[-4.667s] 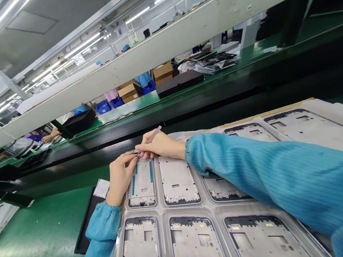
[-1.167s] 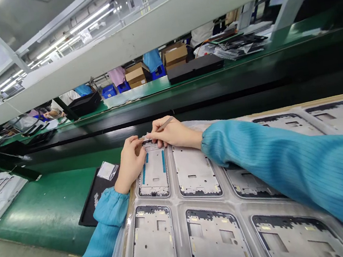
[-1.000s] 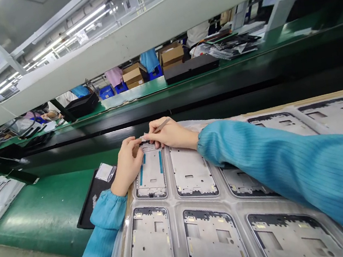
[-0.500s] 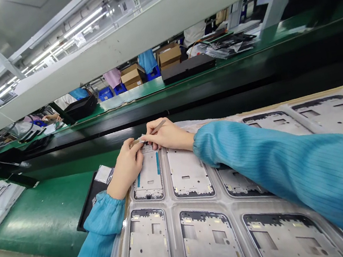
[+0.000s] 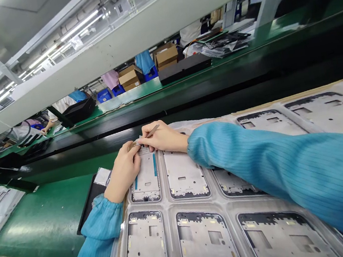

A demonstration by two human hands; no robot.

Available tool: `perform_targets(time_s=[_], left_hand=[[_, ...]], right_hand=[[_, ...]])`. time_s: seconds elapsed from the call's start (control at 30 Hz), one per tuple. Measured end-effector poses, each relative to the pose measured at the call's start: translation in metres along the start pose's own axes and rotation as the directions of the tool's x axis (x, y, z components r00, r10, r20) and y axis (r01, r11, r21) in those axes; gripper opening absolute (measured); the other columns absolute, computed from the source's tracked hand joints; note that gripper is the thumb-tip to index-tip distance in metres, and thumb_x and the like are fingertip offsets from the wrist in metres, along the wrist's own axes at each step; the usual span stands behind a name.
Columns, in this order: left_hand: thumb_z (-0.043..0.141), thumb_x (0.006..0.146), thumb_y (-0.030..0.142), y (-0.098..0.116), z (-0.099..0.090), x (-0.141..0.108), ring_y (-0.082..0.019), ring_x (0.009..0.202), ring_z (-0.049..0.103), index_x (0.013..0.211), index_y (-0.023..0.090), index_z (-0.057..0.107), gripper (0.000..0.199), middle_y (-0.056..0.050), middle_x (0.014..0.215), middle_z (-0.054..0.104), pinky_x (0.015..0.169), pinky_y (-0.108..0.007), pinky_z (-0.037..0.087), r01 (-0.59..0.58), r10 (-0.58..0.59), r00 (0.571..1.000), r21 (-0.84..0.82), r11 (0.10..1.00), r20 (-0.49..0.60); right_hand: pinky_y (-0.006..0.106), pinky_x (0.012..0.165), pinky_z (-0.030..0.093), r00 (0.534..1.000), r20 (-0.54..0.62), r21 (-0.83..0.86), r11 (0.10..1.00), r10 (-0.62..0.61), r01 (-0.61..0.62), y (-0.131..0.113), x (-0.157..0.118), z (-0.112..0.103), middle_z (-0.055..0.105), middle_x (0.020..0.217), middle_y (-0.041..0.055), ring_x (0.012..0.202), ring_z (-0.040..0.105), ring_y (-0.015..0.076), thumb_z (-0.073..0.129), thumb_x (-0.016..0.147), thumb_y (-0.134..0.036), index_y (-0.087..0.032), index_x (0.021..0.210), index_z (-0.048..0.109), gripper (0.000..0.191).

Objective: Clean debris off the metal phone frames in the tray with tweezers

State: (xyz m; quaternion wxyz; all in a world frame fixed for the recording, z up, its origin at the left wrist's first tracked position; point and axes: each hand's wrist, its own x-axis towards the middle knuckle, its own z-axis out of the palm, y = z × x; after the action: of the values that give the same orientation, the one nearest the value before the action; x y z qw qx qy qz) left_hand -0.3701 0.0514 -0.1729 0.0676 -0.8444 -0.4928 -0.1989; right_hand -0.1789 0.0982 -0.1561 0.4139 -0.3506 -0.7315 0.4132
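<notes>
Now left hand [image 5: 122, 171] farther over the blue-striped metal frame [image 5: 146, 173].

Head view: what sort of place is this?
Probably an electronics assembly floor: a compartmented tray holds metal frames that look like phone parts, the right hand holds a slim tool, and there are long green work surfaces.

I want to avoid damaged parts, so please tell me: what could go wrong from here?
The thin tool in the right hand could slip and scratch the frame with blue strips. The left hand, so close to it, might get poked. The right sleeve passes over other frames and might brush or shift them.
</notes>
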Motion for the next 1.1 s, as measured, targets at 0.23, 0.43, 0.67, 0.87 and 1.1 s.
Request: perform_targets(time_s=[0.23,0.43,0.67,0.87,1.1], left_hand=[[0.041,0.095,0.013,0.003,-0.004,0.001,-0.033,0.125,0.059,0.122,0.012,0.067,0.038,-0.020,0.134,0.059,0.109,-0.048,0.051,-0.005,0.005,1.000,0.012,1.000,0.004],[0.040,0.096,0.015,0.000,-0.004,0.001,-0.032,0.124,0.059,0.121,0.014,0.067,0.036,-0.018,0.134,0.059,0.108,-0.050,0.051,-0.003,0.003,1.000,0.016,1.000,0.017],[0.040,0.093,0.008,-0.001,-0.005,0.002,-0.031,0.122,0.057,0.121,0.014,0.064,0.037,-0.018,0.131,0.056,0.110,-0.050,0.049,-0.014,0.014,0.999,0.002,1.000,0.048],[0.042,0.089,0.006,-0.001,-0.004,0.006,-0.031,0.113,0.059,0.121,0.017,0.062,0.040,-0.014,0.125,0.057,0.104,-0.051,0.051,-0.023,0.023,0.994,0.000,1.000,0.107],[0.056,0.093,0.010,-0.028,-0.015,-0.008,-0.025,0.125,0.056,0.130,0.026,0.061,0.041,-0.007,0.139,0.056,0.109,-0.040,0.049,0.111,-0.110,0.993,-0.045,0.993,0.040]], right_hand=[[0.020,0.045,0.043,1.000,-0.021,0.001,1.000,-0.019,0.019,0.002,0.002,0.001,0.055,0.041,-0.0070,0.042,0.060,0.0114,0.072,0.084,-0.018,-0.020,0.058,0.054,0.032],[0.021,0.045,0.043,0.999,-0.017,0.003,0.999,-0.050,0.050,0.000,0.000,0.002,0.055,0.042,-0.0067,0.043,0.060,0.0120,0.077,0.081,-0.032,-0.020,0.057,0.054,0.035],[0.023,0.043,0.043,0.972,-0.233,0.022,0.999,0.030,-0.026,0.001,0.005,-0.003,0.057,0.046,-0.0047,0.041,0.059,0.0123,0.063,0.085,-0.020,-0.023,0.056,0.047,0.033],[0.024,0.041,0.041,0.963,-0.263,0.020,0.998,0.059,-0.055,0.005,0.007,-0.002,0.064,0.053,-0.0025,0.040,0.059,0.0129,0.066,0.082,-0.022,-0.022,0.056,0.049,0.031],[0.025,0.040,0.038,0.964,-0.265,-0.014,1.000,0.020,-0.024,0.008,0.001,-0.003,0.063,0.053,-0.0014,0.043,0.061,0.0164,0.067,0.082,-0.041,-0.023,0.063,0.052,0.030]])
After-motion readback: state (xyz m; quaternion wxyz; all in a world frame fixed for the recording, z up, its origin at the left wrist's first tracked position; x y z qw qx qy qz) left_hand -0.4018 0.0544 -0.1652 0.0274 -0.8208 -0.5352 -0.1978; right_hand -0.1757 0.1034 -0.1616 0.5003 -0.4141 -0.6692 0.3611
